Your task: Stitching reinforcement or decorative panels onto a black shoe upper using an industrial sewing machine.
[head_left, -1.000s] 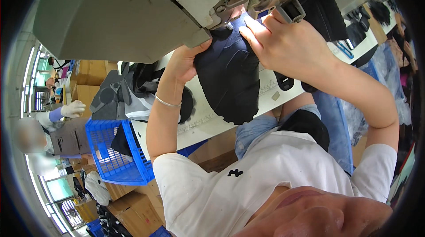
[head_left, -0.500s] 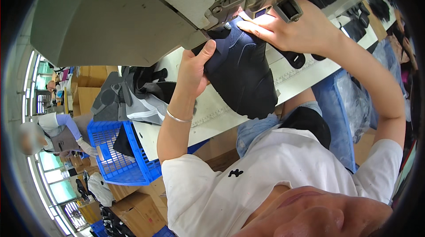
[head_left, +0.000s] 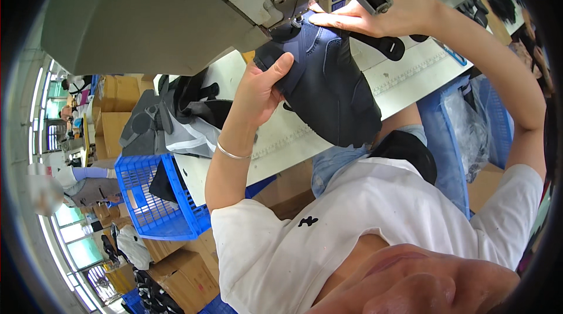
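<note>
A black and dark navy shoe upper (head_left: 334, 91) lies under the head of a sewing machine (head_left: 176, 14), its rounded end pointing toward me and reaching past the table edge. My left hand (head_left: 262, 92) grips its left side, thumb on top and the other fingers underneath. Close to the presser foot (head_left: 297, 20), my right hand (head_left: 393, 9) holds the far end of the upper, with fingers stretched along the stitched part. Its thumb is mostly hidden. A black strap with a slotted end (head_left: 390, 48) sticks out to the right of the upper.
Grey and black shoe uppers (head_left: 193, 120) are piled on the left of the white table (head_left: 281, 149), near a blue plastic basket (head_left: 176, 220). To the right, a blue crate (head_left: 451, 144) holds clear plastic. Cardboard boxes (head_left: 185, 282) and another person (head_left: 88, 188) are farther left.
The upper's rounded end has swung to the right, and its far end has shifted slightly. My right hand has moved up in the picture. The other person's arm has moved away from the basket.
</note>
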{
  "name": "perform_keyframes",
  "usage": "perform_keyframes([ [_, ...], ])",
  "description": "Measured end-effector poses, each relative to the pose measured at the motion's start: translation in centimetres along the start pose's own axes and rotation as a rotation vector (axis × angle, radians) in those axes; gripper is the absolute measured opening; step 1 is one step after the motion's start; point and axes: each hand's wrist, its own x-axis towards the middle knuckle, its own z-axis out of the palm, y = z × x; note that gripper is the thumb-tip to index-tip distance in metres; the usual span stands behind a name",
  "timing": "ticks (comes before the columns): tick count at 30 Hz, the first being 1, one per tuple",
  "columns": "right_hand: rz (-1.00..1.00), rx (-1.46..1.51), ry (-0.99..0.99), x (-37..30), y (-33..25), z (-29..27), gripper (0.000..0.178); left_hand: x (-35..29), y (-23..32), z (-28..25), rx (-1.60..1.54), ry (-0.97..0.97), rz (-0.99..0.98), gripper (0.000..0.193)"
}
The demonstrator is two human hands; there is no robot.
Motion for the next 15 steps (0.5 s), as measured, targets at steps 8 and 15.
perform_keyframes([
  [8,0.108,0.210,0.047,0.2,-0.1,0.5,0.028,-0.2,-0.5,0.7,0.159,0.112,0.103,0.034],
  [15,0.167,0.249,-0.194,-0.4,0.0,1.0,0.027,0.3,-2.1,1.1,0.137,0.124,0.257,0.026],
])
